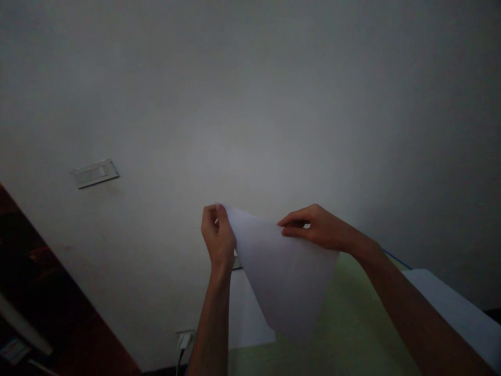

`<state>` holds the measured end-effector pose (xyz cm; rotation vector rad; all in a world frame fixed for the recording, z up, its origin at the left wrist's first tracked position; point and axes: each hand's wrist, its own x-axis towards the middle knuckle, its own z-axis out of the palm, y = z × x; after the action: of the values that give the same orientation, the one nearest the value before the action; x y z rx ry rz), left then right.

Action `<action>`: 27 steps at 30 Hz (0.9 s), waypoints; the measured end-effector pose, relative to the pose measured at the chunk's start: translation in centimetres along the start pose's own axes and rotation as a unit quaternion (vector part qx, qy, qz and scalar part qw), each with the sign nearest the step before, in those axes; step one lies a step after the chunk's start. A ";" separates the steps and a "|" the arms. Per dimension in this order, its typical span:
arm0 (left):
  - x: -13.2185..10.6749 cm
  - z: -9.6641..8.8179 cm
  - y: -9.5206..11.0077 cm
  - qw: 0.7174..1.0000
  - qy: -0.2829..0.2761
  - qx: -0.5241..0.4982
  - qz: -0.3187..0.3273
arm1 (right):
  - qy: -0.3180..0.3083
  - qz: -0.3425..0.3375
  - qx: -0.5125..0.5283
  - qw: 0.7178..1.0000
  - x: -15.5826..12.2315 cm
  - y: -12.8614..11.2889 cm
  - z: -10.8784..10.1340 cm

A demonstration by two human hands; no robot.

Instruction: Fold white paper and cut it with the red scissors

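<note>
Indoors, home or office unclear: pale wall (250, 104), switch plate (96, 174), plug (184, 341), green tabletop (352, 324).

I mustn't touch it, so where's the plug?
The plug is low in the head view, left of centre, at the wall, just left of the left forearm.

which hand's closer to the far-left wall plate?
Left. The left hand is right of and below the wall plate; right hand farther right, at the top edge of the paper.

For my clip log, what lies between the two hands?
In the head view, part of a pale paper sheet lies between the left hand and right hand.
</note>
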<state>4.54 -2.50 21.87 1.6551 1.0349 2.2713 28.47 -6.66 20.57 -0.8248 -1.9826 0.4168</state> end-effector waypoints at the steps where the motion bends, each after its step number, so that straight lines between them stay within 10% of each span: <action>1: 0.1 0.0 0.0 1.000 0.008 -0.002 0.003 | -0.002 0.002 0.002 1.000 0.0 0.0 0.0; 18: -0.7 0.3 1.4 0.998 0.019 -0.032 -0.047 | -0.050 0.027 -0.003 0.998 -0.2 -0.1 0.2; 27: -2.2 0.8 3.5 0.998 -0.041 -0.052 -0.025 | 0.078 -0.022 -0.059 0.995 -0.1 -3.0 1.4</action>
<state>7.04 -5.86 22.45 1.6473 0.9137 2.1675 26.17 -8.87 21.56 -0.8589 -1.8904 0.2053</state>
